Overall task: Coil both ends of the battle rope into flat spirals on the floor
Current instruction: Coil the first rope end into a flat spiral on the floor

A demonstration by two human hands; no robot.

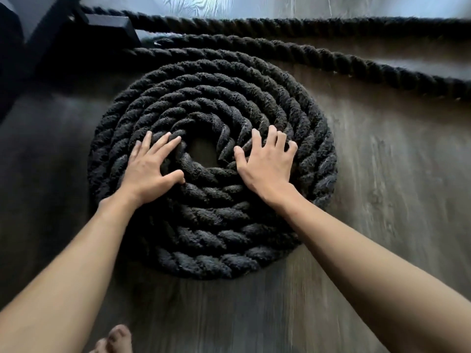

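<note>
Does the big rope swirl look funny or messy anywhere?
Mostly neat and flat. The odd spot is the middle of the coil: a hole there shows bare floor, and the innermost turns lean instead of lying flat. The left hand and right hand press beside it.

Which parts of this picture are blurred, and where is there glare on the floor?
Head view: the coiled rope, left hand and right hand are fairly sharp; the floor smears with blur near the lower and right edges; pale glare washes the floor at the top; the upper left corner is very dark.
</note>
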